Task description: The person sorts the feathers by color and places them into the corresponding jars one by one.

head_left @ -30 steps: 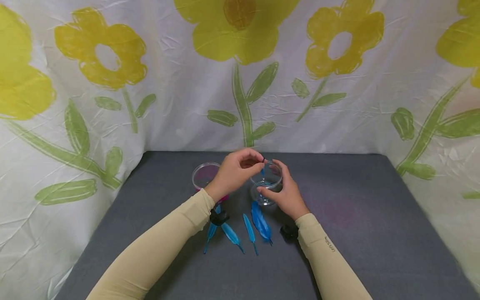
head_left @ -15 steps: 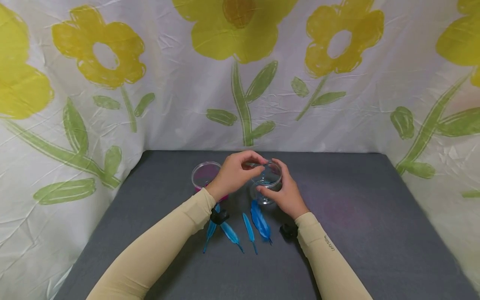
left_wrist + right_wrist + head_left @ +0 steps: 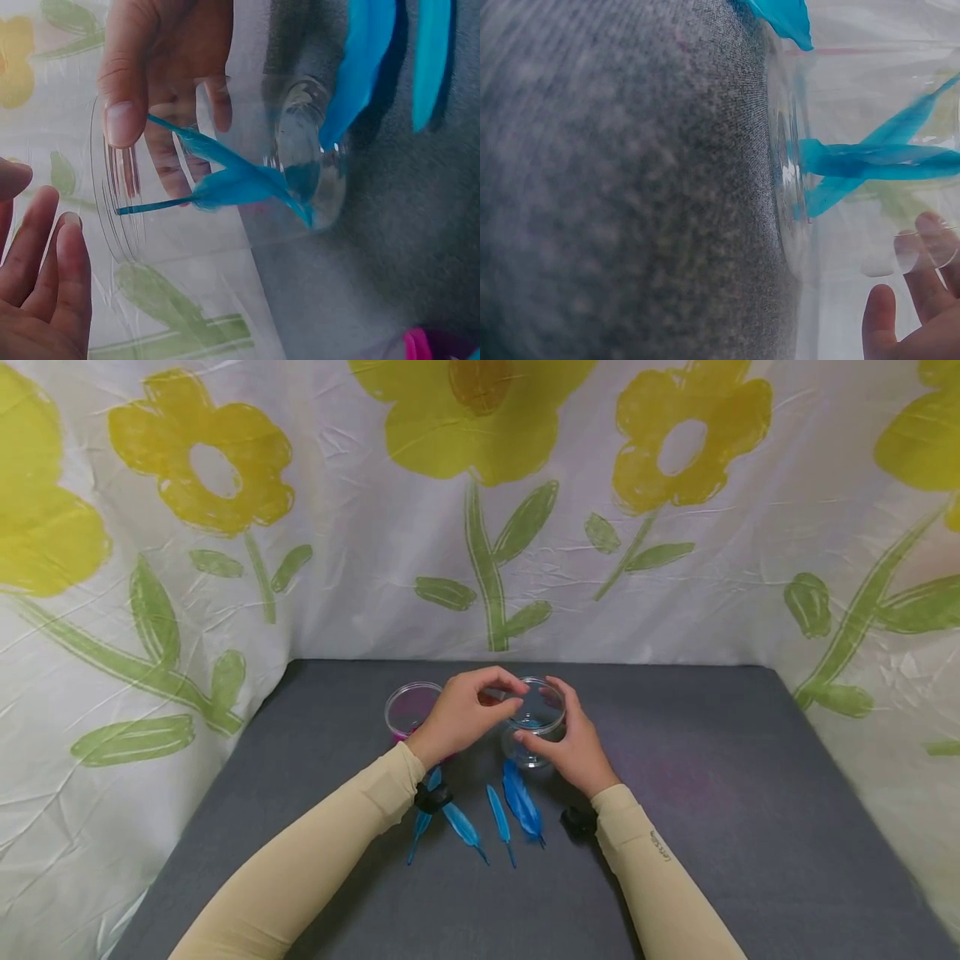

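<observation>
A clear plastic jar (image 3: 534,745) stands at the back middle of the table, and my right hand (image 3: 573,747) grips it round the side. Two blue feathers (image 3: 232,184) cross each other inside it, quills toward the mouth, as the left wrist view shows. My left hand (image 3: 468,706) hovers beside the jar's rim with nothing held, thumb and fingers apart in the left wrist view. In front of the jar lie several more feathers: a wide blue feather (image 3: 521,797), a slim blue feather (image 3: 498,814) and a blue feather (image 3: 463,827) nearer my left sleeve.
A second clear jar (image 3: 412,706) with something pink low down stands left of the first, partly hidden behind my left hand. Dark grey cloth covers the table (image 3: 712,827). A white flowered curtain (image 3: 360,568) hangs along the back and sides.
A feather that my left hand held by its quill over the jar has gone down inside. The left fingers have let go and drawn slightly left. My right hand keeps its place.
</observation>
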Motion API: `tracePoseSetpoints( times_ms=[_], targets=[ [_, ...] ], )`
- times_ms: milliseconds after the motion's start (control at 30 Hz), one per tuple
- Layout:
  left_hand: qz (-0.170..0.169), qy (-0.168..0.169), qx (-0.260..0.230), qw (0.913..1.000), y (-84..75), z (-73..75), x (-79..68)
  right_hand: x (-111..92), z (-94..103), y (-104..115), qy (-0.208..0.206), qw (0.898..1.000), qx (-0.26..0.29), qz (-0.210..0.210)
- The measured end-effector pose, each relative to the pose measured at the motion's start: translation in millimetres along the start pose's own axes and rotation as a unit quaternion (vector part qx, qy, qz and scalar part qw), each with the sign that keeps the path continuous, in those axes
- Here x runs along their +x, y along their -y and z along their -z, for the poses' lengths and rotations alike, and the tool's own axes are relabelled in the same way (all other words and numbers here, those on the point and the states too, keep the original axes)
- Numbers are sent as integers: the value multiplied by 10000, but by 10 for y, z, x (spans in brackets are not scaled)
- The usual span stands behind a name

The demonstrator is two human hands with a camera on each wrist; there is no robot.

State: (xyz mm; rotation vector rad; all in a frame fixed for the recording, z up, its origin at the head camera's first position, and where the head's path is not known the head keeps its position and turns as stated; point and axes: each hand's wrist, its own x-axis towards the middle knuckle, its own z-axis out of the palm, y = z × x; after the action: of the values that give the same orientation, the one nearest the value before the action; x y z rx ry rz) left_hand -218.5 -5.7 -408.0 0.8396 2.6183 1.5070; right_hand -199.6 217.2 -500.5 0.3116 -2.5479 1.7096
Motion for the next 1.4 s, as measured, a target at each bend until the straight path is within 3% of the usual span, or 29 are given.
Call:
tracePoseSetpoints(
  times_ms=[400,700,1100,1400],
  targets=[
    [-220,-54,128,9997,66,177,-249,-6,-6,39,9,10000,12,46],
    [-548,271,956,9935,65,255,-553,1,-10,38,-6,10000,21,36],
    [-765,600,1454,9846,207,381,-902,-14,-16,20,-21,10000,-8,55],
    [-555,965,1607,9807,301,504,-1164,-30,-17,31,8,10000,-18,25]
  ],
)
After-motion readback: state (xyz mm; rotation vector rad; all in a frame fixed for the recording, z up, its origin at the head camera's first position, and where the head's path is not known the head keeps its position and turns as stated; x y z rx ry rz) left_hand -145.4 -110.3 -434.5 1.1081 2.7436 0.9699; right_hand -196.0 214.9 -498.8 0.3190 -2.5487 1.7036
